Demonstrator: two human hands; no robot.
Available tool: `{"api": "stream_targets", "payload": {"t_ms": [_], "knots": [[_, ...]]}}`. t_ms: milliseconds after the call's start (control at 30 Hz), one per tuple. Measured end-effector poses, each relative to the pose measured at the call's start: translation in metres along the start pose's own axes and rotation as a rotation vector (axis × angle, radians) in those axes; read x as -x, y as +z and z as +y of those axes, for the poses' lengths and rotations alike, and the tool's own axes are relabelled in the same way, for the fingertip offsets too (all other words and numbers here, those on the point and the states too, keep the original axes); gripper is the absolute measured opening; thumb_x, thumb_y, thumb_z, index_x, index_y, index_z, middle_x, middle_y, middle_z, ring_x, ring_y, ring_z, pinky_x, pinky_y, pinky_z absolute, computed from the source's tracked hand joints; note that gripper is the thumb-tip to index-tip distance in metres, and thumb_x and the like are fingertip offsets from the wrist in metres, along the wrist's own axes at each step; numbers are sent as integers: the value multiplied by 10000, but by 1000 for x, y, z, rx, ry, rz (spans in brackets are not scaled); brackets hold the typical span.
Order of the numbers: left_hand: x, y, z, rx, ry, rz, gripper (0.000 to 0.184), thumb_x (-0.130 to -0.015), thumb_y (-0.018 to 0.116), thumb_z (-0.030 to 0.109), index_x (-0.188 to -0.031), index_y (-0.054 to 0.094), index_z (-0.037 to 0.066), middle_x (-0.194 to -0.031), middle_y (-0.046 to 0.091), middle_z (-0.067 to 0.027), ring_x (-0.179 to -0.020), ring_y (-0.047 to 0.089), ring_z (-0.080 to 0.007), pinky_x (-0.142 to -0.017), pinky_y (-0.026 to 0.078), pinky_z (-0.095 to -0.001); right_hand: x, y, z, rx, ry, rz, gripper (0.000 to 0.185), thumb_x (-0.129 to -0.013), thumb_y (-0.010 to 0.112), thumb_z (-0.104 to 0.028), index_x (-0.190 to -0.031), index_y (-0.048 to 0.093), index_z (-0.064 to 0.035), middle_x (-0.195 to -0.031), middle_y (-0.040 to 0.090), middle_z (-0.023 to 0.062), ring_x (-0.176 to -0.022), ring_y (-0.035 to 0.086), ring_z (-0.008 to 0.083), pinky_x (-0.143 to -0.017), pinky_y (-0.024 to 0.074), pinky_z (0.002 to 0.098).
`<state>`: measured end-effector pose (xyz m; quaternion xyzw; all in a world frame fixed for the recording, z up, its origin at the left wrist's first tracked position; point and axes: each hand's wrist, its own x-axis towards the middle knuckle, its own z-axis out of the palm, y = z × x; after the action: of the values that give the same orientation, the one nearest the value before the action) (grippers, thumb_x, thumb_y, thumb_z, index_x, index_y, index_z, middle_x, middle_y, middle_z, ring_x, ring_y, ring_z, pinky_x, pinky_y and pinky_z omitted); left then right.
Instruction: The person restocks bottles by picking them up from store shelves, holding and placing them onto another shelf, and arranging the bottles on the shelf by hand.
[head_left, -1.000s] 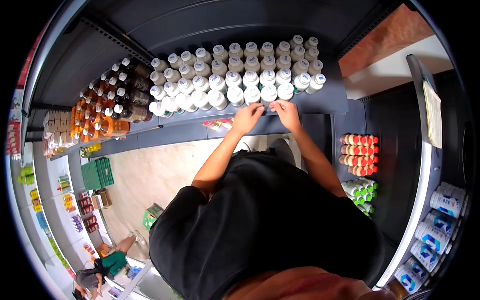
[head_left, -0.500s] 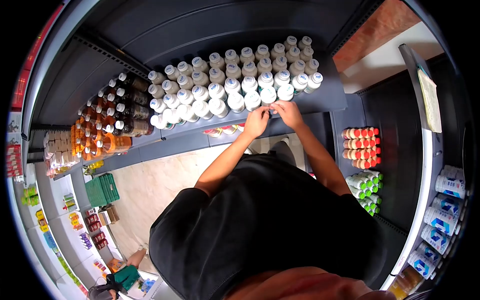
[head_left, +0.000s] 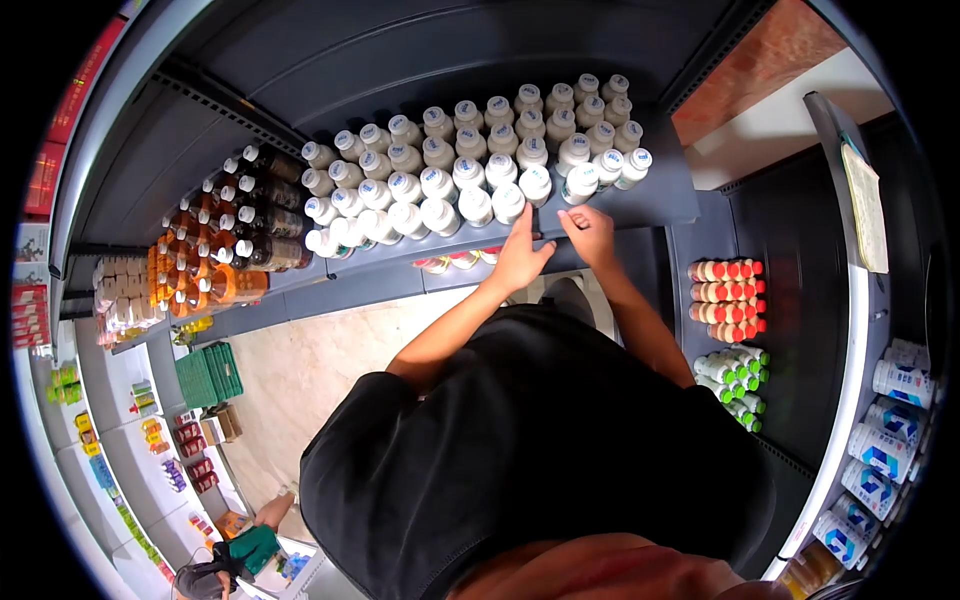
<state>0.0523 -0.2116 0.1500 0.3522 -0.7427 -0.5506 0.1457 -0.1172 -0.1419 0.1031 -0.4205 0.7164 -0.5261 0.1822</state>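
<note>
While rows of white, round-shouldered bottles with printed white caps [head_left: 437, 153] stand packed across the dark grey metal shelf [head_left: 655, 207], both bare hands are working right at its front edge! The left hand [head_left: 524, 258] reaches up with its forefinger just below one white front-row bottle [head_left: 535, 187]; whether it touches, I cannot tell. Its thumb and forefinger are spread well apart, with nothing seen between them. Over to the right hand [head_left: 588, 236], and its fingers curl loosely just below another white front-row bottle [head_left: 579, 185]; whether the tips meet, I cannot tell. Between those two bottles, there's a clear gap in the front row!

Along to the left, dark bottles with white caps [head_left: 268, 220] flank the white ranks, orange bottles [head_left: 235, 287] beside them. Down on the right, red-capped bottles [head_left: 728, 300] lie in stacks above green-capped white bottles [head_left: 735, 370]. Far below left, green plastic crates [head_left: 210, 375] sit near the pale floor [head_left: 310, 345].
</note>
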Motion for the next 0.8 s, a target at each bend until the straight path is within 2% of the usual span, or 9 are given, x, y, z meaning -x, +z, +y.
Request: {"api": "stream_targets", "payload": {"t_ms": [133,233,300,400,500,600,700,800], "knots": [[0,-1,3,24,18,6,975,-837,679,251,-1504,74,-123,-1510,279,-324,-1377,379,-377,-1122,319,-370,3,-1,-5,44,29,335,413,-779,826,-182,-1104,623,-29,-765,601,38,-620,594,128,-612,496,285],[-11,12,2,113,54,46,1031,-835,678,252,-1506,-12,-117,-1566,149,-327,-1477,191,-370,-1178,211,-354,-1,-2,-27,31,42,351,573,-766,840,-222,-1217,532,-48,-834,597,54,-654,604,140,-648,504,301],[-17,19,4,168,32,53,1061,-832,679,247,-1505,-59,-109,-1584,80,-325,-1503,99,-359,-1191,167,-345,-5,2,-30,14,88,317,575,-775,832,-232,-1220,518,-47,-816,605,50,-675,613,142,-666,506,310],[-20,23,5,177,47,66,1087,-825,685,237,-1499,-93,-110,-1587,51,-322,-1503,85,-357,-1191,161,-348,-12,3,-26,24,139,316,561,-790,817,-246,-1217,514,-44,-789,620,44,-686,624,146,-674,507,315],[-23,19,5,250,67,67,1078,-813,679,245,-1517,-64,-94,-1598,91,-294,-1508,102,-299,-1179,170,-316,-17,3,-21,27,171,279,536,-809,799,-245,-1215,514,-41,-763,634,39,-689,632,147,-671,505,312],[-29,20,2,229,82,81,1064,-817,672,228,-1521,-62,-88,-1597,104,-289,-1503,121,-294,-1176,177,-313,-20,5,-19,0,160,221,509,-826,782,-231,-1214,513,-42,-754,640,40,-686,634,147,-667,502,310],[-34,24,0,236,68,103,1089,-809,694,228,-1492,-73,-135,-1569,111,-334,-1494,122,-363,-1189,164,-347,-22,10,-22,23,156,211,487,-856,748,-236,-1239,513,-49,-755,635,50,-676,633,170,-656,499,322],[-35,25,-3,231,47,107,1049,-820,665,204,-1518,-58,-96,-1594,106,-294,-1501,124,-299,-1174,181,-311,-21,14,-17,43,172,223,494,-878,722,-250,-1276,508,-51,-769,627,62,-686,626,199,-660,496,343]]}}
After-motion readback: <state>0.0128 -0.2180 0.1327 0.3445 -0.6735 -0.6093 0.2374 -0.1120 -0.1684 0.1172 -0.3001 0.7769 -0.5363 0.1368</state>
